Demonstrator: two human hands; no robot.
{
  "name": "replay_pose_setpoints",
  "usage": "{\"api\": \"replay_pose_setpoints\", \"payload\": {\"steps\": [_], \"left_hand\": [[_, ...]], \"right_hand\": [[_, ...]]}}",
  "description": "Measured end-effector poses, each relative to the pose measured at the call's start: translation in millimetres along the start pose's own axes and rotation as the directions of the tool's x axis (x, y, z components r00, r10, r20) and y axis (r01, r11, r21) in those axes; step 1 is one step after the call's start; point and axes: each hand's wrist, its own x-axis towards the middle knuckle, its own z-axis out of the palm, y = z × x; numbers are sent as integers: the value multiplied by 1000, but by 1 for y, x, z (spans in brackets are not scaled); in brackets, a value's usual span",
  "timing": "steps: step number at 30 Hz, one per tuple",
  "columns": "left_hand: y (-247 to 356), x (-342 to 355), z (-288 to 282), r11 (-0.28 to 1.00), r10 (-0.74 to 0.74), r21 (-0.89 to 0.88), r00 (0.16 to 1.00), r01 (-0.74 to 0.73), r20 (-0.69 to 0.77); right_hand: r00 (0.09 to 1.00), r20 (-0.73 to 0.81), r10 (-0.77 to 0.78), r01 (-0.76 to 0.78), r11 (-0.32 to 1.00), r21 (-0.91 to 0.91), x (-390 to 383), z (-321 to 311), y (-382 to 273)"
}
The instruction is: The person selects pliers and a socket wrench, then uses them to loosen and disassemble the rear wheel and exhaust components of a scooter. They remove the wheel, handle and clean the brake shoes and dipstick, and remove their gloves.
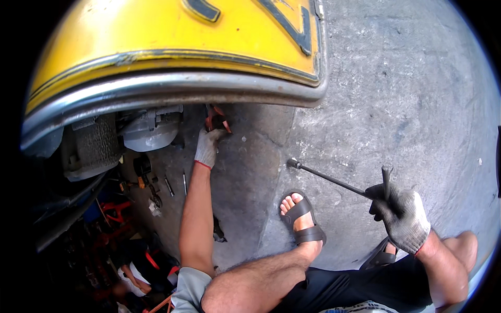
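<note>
Starting at the left, under the yellow panel (172, 39) with its metal rim, there's a grimy ribbed part (93, 146), then a red frame-like thing (116, 211) on the floor and someone else low down, with an arm (134, 279) showing. Next along is a pale rounded housing (150, 134), still up in place. Tools are laid out below: a short metal rod (169, 186) and a thinner rod (184, 182), neither in use.

Then the person's left hand (207, 146), gloved, reaching up under the rim at a reddish piece (219, 124). It's at least right against it, but the fingers are too hidden to tell if they're really gripping. Can't tell whether that piece is loose or fixed either.

Over on the right, past the sandal (298, 210), the right hand (401, 216) has a firm fist around an L-shaped wrench (334, 181). Its socket end is out over the grey floor, not on any fastener.

So, mid-job by the looks of it: no step visibly finished, wrench work probably left, and how much is anyone's guess.
</note>
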Motion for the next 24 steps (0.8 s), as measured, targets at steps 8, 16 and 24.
{"api": "replay_pose_setpoints", "payload": {"steps": [8,16,24], "left_hand": [[26,-23,-46,998,56,-8,960,-56,276],[42,-43,-65,932,249,-316,946,-176,209],[68,-48,-22,686,109,-728,988,7,113]], "right_hand": [[1000,5,2,-1,999,-35,-3,-2,-2],[1000,-5,4,-4,1000,14,-2,4,-5],[997,-15,75,-73,994,83,1,9,-12]]}}
